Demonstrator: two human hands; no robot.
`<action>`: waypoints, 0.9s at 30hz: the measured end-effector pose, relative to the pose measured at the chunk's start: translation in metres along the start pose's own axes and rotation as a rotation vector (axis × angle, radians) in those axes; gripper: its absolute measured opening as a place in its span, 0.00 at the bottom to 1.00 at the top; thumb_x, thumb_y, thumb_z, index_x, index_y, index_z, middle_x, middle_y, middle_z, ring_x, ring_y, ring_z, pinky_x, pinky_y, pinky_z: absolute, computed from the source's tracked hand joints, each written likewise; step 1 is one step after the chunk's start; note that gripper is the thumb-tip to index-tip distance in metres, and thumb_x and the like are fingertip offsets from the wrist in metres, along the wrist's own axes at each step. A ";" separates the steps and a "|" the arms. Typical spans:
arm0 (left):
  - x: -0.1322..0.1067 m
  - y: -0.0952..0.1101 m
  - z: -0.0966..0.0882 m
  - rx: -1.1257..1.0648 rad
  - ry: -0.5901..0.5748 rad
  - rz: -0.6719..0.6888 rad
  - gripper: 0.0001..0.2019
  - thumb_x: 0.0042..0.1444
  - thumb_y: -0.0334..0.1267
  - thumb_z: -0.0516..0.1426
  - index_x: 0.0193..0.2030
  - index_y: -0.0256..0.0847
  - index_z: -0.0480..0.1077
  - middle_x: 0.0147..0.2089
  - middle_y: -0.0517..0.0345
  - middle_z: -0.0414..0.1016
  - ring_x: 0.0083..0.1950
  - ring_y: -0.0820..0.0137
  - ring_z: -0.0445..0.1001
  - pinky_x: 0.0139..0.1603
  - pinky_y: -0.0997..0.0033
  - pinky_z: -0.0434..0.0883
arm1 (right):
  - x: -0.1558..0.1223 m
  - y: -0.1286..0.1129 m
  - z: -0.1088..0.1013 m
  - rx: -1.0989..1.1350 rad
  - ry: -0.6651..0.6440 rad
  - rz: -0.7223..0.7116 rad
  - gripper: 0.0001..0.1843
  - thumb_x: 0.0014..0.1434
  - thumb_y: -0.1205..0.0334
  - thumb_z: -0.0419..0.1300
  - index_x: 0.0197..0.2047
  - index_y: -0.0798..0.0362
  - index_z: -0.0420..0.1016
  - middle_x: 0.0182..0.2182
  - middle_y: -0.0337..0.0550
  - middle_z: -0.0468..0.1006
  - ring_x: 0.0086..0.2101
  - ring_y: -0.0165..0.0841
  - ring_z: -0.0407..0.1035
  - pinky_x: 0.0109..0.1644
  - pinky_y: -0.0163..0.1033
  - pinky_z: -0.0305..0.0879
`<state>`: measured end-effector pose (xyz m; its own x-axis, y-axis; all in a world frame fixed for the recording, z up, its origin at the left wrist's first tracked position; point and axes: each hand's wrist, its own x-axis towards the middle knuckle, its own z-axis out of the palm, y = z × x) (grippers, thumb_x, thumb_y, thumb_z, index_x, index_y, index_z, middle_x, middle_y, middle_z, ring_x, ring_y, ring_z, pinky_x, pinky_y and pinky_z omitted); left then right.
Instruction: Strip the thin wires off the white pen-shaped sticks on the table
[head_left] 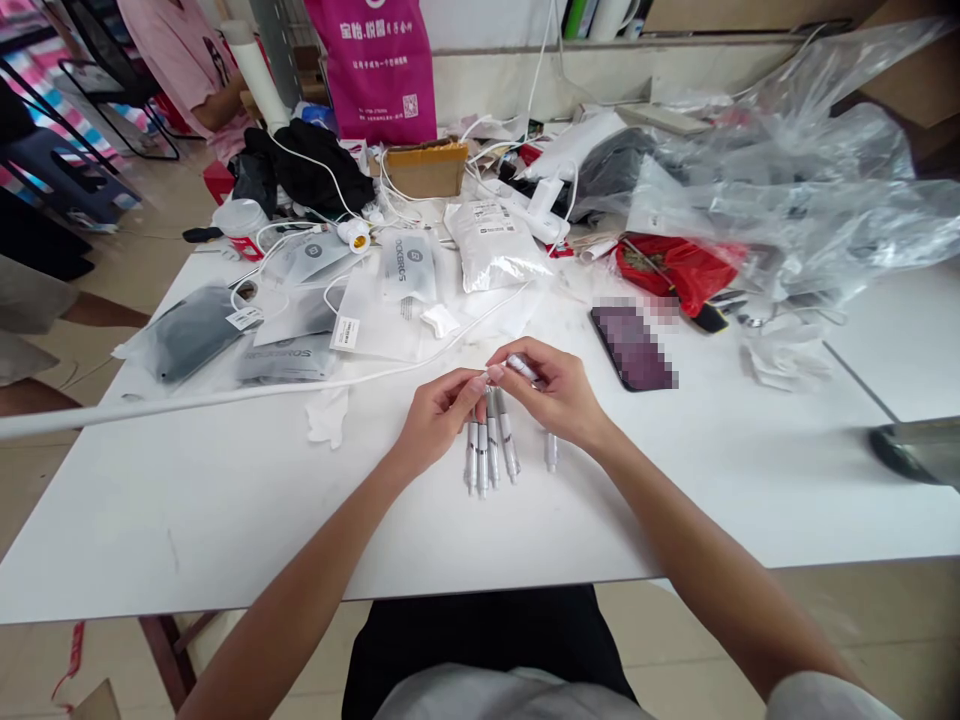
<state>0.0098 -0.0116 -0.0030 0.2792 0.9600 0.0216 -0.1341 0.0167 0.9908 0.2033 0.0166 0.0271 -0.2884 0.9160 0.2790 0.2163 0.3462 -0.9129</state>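
Observation:
My two hands meet at the fingertips over the white table (420, 530). In the fingers of my right hand (566, 395) is a silver-and-white pen-like tube (523, 369), partly hidden by those fingers. My left hand (435, 420) is closed in a pinch at the tube's left end; what lies between its thumb and finger is too small to make out. Just below the fingertips, several similar silver pen-like tubes (493, 455) lie side by side, their far ends hidden by my hands. One more tube (552, 452) shows under my right wrist.
A phone (634, 348) lies right of my hands. Plastic-wrapped packages (289, 355) and a white cable (225, 400) spread to the left. Behind stand a cardboard box (426, 170) and a magenta bag (375, 70). Clear plastic sheeting (787, 200) covers the back right. Other people are at the left.

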 end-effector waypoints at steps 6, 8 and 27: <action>0.000 0.000 0.001 -0.027 0.010 -0.006 0.23 0.68 0.59 0.62 0.50 0.39 0.81 0.28 0.60 0.71 0.24 0.77 0.58 0.25 0.71 0.54 | 0.001 0.002 -0.001 0.019 0.051 0.003 0.19 0.68 0.42 0.67 0.42 0.50 0.81 0.28 0.37 0.74 0.26 0.27 0.60 0.29 0.36 0.58; -0.001 0.001 0.000 -0.028 0.016 -0.012 0.23 0.68 0.60 0.61 0.49 0.39 0.81 0.28 0.60 0.71 0.25 0.76 0.59 0.25 0.71 0.54 | 0.001 0.003 -0.003 0.042 0.130 0.006 0.19 0.68 0.41 0.67 0.42 0.50 0.80 0.27 0.36 0.71 0.25 0.27 0.58 0.28 0.36 0.55; 0.001 -0.001 0.000 -0.003 0.028 0.004 0.23 0.67 0.59 0.63 0.48 0.39 0.81 0.27 0.60 0.71 0.24 0.77 0.58 0.24 0.72 0.54 | 0.000 0.004 -0.002 -0.135 -0.033 -0.062 0.15 0.70 0.46 0.65 0.43 0.50 0.81 0.25 0.35 0.73 0.23 0.26 0.54 0.26 0.36 0.52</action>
<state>0.0101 -0.0107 -0.0038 0.2517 0.9675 0.0219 -0.1377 0.0134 0.9904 0.2063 0.0181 0.0239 -0.3354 0.8857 0.3212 0.3201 0.4277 -0.8453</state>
